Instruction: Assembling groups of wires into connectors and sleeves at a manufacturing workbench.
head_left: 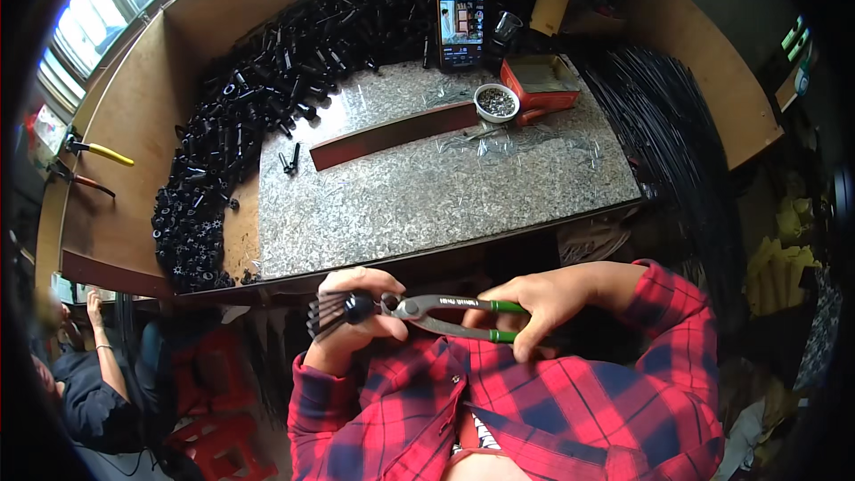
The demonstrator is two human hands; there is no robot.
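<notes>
My left hand (354,337) is closed around a round black plastic hub (359,306). Thin dark rods (328,313) fan out from the hub toward the left, like ribs of an umbrella frame. In my right hand (545,297) are long-handled pliers (445,303) with green grips, my fingers wrapped about the handles. The pliers' jaws point left and meet the near side of the hub; what lies between them is too small to make out. Both hands are in front of my chest, just short of the bench edge.
On the stone-topped bench (427,187) lie a dark red strip (383,138), a white bowl (497,105) of small metal bits, a red box (543,80) and an upright phone (461,25). Black tubular parts (267,80) heap left; black rods (659,116) lie right. A person (93,392) sits lower left.
</notes>
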